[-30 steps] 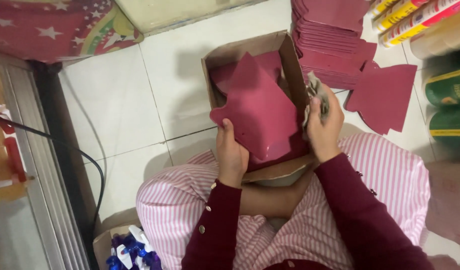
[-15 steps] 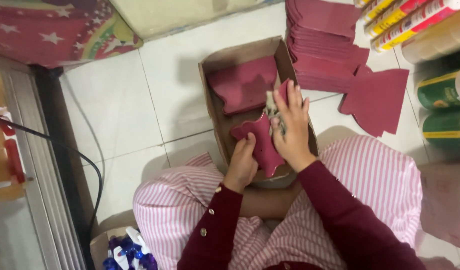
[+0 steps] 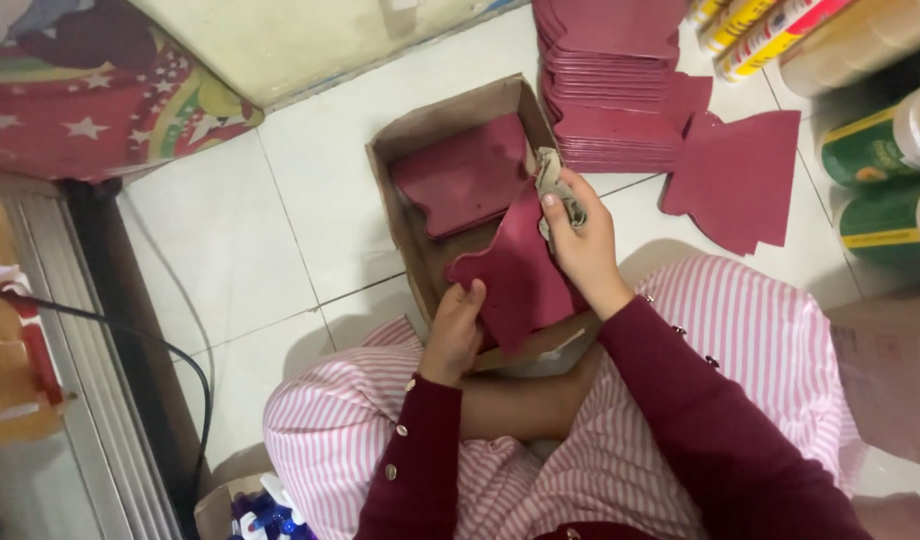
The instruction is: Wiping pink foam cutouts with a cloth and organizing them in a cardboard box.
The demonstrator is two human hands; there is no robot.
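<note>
In the box: maroon cut sheet [image 3: 520, 280], another at 11 o'clock.
Left hand [image 3: 458, 325]: pinching sheet's edge.
Right hand [image 3: 580, 235]: gripping what looks like a rag [image 3: 555, 180].
Cardboard box [image 3: 400, 140]: on lap.

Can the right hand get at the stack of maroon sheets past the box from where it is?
Probably yes: the right hand is at the cardboard box rim, with bare tile toward the stack of maroon sheets. But it already grips a folded maroon sheet and a rag.

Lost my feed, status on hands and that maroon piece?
Left hand and right hand both grip maroon cut piece, half-folded over cardboard box. Rag in right. Nothing blocking.
</note>
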